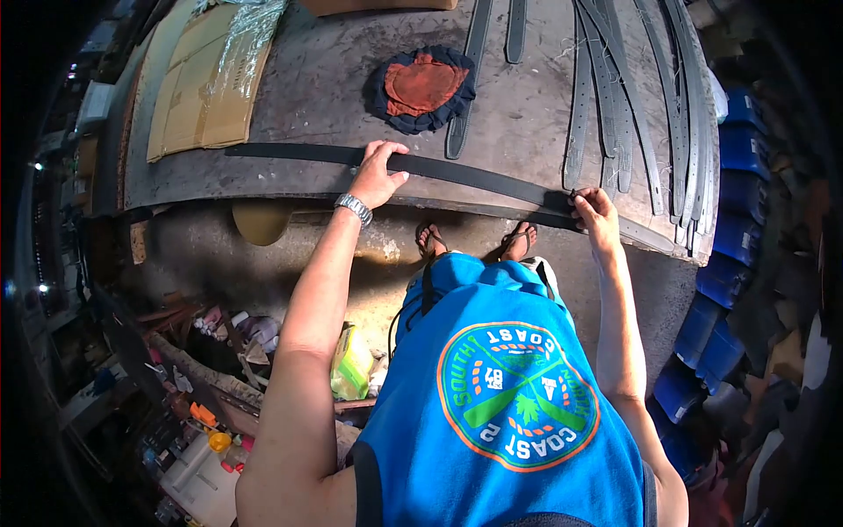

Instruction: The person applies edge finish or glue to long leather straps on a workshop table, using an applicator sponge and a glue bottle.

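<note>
Black strap point(474, 177) lying lengthwise near front edge of surface point(325, 105). Left hand point(378, 171) straddling strap, thumb and fingers standing apart; how firmly pressing, cannot tell. Right hand point(595, 215) pinching strap's right end between thumb and fingers. Step in hand apparently being handling or lining up strap; next move likely calling for steady left hand while right hand is controlling end. Dark straps point(578, 114) lying beyond right hand, cloth point(420, 88) resting beyond left.
</note>
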A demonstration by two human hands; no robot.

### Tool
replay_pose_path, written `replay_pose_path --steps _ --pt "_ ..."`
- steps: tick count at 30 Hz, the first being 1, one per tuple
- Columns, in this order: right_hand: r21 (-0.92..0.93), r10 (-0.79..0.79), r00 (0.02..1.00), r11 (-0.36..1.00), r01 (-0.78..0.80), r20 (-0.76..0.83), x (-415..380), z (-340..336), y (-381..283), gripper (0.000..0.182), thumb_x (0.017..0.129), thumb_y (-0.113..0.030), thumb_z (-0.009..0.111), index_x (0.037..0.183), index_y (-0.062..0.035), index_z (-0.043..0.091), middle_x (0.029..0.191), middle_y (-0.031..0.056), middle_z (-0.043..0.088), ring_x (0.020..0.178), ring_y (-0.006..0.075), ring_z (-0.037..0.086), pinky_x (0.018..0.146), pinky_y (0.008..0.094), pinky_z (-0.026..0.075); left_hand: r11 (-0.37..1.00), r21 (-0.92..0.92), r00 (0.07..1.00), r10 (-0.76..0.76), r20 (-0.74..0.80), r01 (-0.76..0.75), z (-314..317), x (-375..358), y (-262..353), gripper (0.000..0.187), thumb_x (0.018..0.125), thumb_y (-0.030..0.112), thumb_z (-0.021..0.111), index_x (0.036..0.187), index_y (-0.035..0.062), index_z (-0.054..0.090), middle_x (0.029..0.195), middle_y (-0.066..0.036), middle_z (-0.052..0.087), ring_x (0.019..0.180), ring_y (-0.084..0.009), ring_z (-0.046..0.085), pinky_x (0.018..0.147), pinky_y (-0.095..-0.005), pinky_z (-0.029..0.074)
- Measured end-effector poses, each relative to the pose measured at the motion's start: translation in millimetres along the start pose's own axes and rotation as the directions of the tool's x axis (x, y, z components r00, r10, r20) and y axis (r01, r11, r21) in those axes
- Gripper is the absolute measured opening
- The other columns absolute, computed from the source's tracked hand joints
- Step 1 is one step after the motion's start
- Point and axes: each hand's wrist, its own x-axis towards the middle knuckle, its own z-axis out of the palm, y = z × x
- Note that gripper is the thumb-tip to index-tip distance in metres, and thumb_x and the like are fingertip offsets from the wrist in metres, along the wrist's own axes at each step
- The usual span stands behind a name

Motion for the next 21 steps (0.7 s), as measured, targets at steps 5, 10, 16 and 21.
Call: replay_pose_path --steps 5,10,16,21 --pt "0.027 0.004 1.000 1.000 -0.004 0.003 -12 -4 2 0.016 0.093 -0.022 0.066 0.102 -0.0111 0.060 0.092 -0.0021 0.067 0.075 0.0065 0.058 0.064 0.0241 0.045 0.987 0.114 0.992 0.118 -0.045 -0.113 -3 -8 12 0.039 0.076 0.012 0.078 0.112 0.0136 0.062 0.117 -0.010 0.056 0.107 -0.0320 0.060 0.089 -0.0397 0.051" --pt "-0.012 0.024 0.998 1.000 -0.025 -0.050 -35 4 14 0.017 0.092 -0.021 0.066 0.102 -0.0094 0.060 0.090 -0.0002 0.067 0.077 0.0088 0.060 0.063 0.0259 0.047 0.953 0.180 0.969 0.245 0.018 -0.244 32 -8 54 0.036 0.077 0.020 0.077 0.110 0.0120 0.065 0.111 -0.007 0.060 0.102 -0.0288 0.062 0.084 -0.0387 0.053" --pt "0.070 0.093 0.990 0.994 -0.086 -0.102 -75 19 34 0.017 0.092 -0.021 0.068 0.104 -0.0112 0.059 0.089 0.0000 0.068 0.073 0.0100 0.061 0.063 0.0263 0.047 0.907 0.088 0.909 0.403 0.103 -0.412 103 -1 117 0.036 0.076 0.026 0.079 0.107 0.0124 0.068 0.105 -0.006 0.061 0.094 -0.0276 0.065 0.077 -0.0380 0.055" --pt "0.155 0.026 0.976 0.988 0.008 -0.216 -100 41 63 0.020 0.093 -0.021 0.068 0.106 -0.0091 0.058 0.090 0.0004 0.068 0.075 0.0087 0.061 0.062 0.0244 0.047 0.889 0.058 0.881 0.440 0.173 -0.455 106 -1 118 0.040 0.076 0.026 0.079 0.111 0.0119 0.067 0.109 -0.006 0.061 0.096 -0.0282 0.065 0.078 -0.0388 0.055"
